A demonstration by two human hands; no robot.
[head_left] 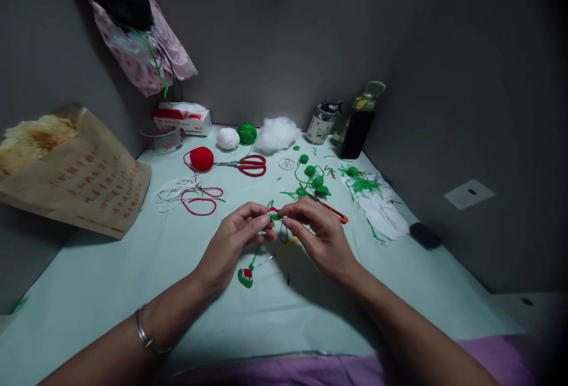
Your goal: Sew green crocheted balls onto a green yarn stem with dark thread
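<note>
Between my two hands, above the table, is a small crocheted watermelon slice (273,214) in red, white and green. My left hand (239,229) pinches its left side. The fingers of my right hand (317,232) are closed at its right edge; whether they grip the slice, a thread or a needle is too small to see. A green strand runs down to a second crocheted watermelon slice (245,276) lying on the table. A crochet hook (286,246) with a yellow handle lies under my hands, partly hidden by the right one.
Red-handled scissors (252,165), a red yarn ball (202,158), a white yarn ball (228,138) and a green yarn ball (247,132) lie behind. An orange cutter (335,213), green scraps (364,185) and a bottle (358,125) are right. A paper bag (93,187) stands left.
</note>
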